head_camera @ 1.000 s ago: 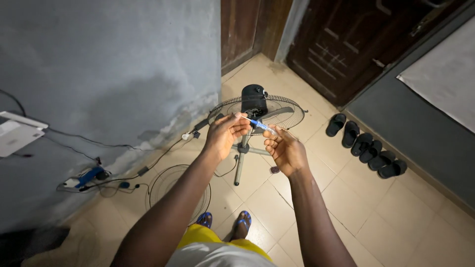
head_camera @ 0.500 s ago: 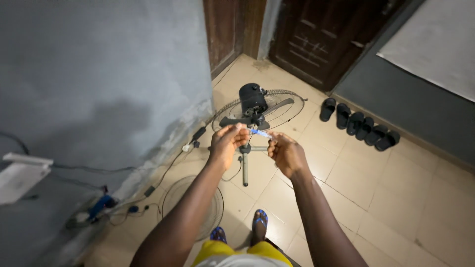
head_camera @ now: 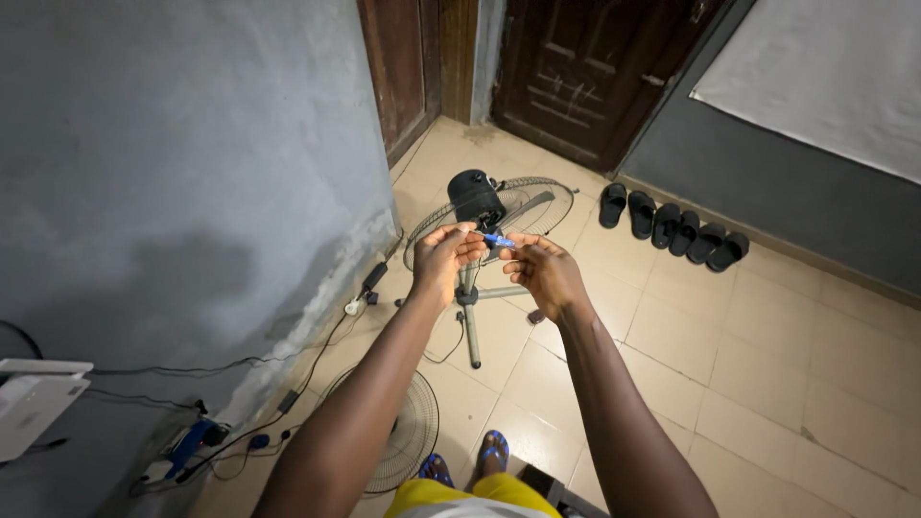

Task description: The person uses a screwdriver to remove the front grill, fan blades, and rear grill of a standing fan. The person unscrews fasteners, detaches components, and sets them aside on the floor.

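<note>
My left hand (head_camera: 443,257) and my right hand (head_camera: 543,271) are raised close together in front of me, both pinching a small thin blue object (head_camera: 498,239) between the fingertips. The left fingers grip its left end, the right fingers its right end. Below and beyond my hands a standing fan (head_camera: 483,203) sits on the tiled floor with its black motor housing, rear wire guard and grey cross base showing; the front guard is off.
A detached round wire fan guard (head_camera: 406,436) lies on the floor near my feet in blue sandals (head_camera: 493,449). Cables and a power strip (head_camera: 195,443) run along the grey wall at left. Several black slippers (head_camera: 672,225) line the right wall. Dark wooden doors (head_camera: 576,67) stand ahead.
The view has tilted and pulled back, showing more floor. My hands stay together on the blue object, now slightly closer to each other.
</note>
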